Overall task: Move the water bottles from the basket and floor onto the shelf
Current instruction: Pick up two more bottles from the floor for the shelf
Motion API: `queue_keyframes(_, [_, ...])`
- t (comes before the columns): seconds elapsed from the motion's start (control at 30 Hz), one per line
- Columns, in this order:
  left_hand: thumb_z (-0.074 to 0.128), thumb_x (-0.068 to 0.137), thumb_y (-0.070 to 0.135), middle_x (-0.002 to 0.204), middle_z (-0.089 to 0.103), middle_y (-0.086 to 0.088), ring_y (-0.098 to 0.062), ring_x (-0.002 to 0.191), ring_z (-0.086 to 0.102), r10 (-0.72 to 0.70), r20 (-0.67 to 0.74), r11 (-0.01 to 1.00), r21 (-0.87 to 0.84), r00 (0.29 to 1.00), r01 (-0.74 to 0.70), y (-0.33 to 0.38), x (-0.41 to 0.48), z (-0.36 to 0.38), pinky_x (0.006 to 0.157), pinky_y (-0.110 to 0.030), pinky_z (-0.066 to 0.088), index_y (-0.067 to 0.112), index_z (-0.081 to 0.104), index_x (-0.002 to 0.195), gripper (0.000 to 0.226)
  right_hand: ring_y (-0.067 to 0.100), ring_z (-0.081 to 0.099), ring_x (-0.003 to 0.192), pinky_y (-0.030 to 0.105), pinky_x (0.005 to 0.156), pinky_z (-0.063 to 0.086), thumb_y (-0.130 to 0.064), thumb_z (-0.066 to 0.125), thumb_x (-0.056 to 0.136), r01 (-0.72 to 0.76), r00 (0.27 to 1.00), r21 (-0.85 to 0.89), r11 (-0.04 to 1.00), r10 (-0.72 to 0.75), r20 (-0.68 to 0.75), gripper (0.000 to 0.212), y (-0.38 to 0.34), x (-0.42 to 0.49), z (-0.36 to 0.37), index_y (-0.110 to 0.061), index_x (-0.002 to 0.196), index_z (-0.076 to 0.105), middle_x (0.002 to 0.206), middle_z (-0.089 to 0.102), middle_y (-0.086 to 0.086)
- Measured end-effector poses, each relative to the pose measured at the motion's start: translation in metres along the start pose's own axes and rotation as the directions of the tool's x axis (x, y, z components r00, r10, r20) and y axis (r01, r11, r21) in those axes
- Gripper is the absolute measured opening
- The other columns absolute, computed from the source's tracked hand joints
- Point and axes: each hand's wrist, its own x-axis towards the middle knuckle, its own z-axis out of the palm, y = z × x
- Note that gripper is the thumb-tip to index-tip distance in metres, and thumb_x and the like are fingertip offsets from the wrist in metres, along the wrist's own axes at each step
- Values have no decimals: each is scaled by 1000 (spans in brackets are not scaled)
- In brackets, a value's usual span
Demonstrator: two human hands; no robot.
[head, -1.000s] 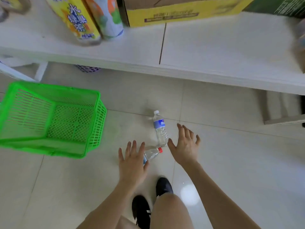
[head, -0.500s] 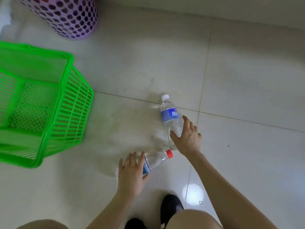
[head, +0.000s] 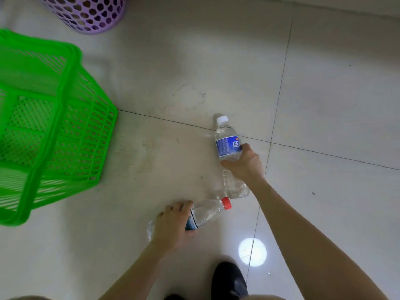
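Two clear water bottles lie on the tiled floor. The white-capped bottle with a blue label points away from me, and my right hand grips it round the middle. The red-capped bottle lies across in front of me, cap to the right, with my left hand curled round its labelled body. The green plastic basket stands at the left; the part of its inside that shows holds nothing. The shelf is out of view.
A purple perforated bin stands at the top left. My black shoe is at the bottom centre, beside a bright light reflection on the tiles. Open floor stretches to the right.
My view dropped from the shelf to the floor. Both hands came down from hovering open over the bottles and closed round them, one bottle each.
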Motion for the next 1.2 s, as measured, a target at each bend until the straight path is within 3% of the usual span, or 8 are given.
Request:
queue_keyframes(0.1, [66,69,51,118,57,7,-24,103,57,-79,128,986,-135,989,96,-3,2,-6,79,-33,49,30,44,131,69,17,62,85,27,65,49,-40,77,69,-31,999,54,998,31,8,60,3,-1,-2,-20,116,46,97,60,-3])
queue_keyframes(0.17, [57,61,62,120,57,8,-21,106,57,-108,180,962,-230,978,148,-8,0,-12,83,-31,49,30,44,133,80,15,62,85,27,65,50,-41,78,68,-62,998,103,993,61,10,60,11,-5,0,-21,115,46,96,59,-4])
queue_keyframes(0.23, [58,56,65,114,60,12,-16,102,61,-110,169,907,-387,979,168,-12,-6,-17,81,-28,50,32,46,131,83,15,63,87,30,71,55,-43,79,68,-100,995,171,980,99,14,60,21,-12,0,-22,114,47,98,61,-3])
queue_keyframes(0.37, [80,64,42,99,67,16,-6,87,64,-169,164,760,-606,972,235,-16,-23,-27,70,-19,49,35,52,115,59,20,66,91,42,84,57,-37,81,68,-162,986,328,931,165,18,51,32,-32,-10,-26,106,50,93,63,-5])
queue_keyframes(0.5, [86,67,29,94,71,13,-3,82,69,-305,177,530,-784,936,321,-10,-44,-54,70,-20,53,32,55,109,53,21,66,89,40,85,57,-28,83,69,-145,989,387,911,143,34,51,22,-63,-34,-27,108,50,94,64,-4])
queue_keyframes(0.63, [82,75,21,101,69,5,-13,89,69,-377,179,354,-879,909,320,3,-70,-97,69,-26,56,24,55,115,48,19,65,85,34,77,55,-22,84,68,-96,995,429,898,96,20,55,-3,-105,-66,-24,113,51,92,64,-4])
queue_keyframes(0.73, [81,76,18,101,69,3,-15,89,68,-429,167,244,-925,888,292,14,-94,-137,64,-23,52,22,56,115,47,17,65,87,31,77,53,-21,84,67,-70,997,442,894,74,10,57,-30,-139,-94,-23,115,51,92,64,-6])
queue_keyframes(1.2, [85,72,17,96,70,8,-8,85,68,-497,110,155,-965,861,212,79,-226,-340,64,-21,50,23,58,110,47,14,64,94,22,76,50,-21,86,68,17,999,512,859,-33,22,62,-151,-308,-245,-24,119,49,105,64,-3])
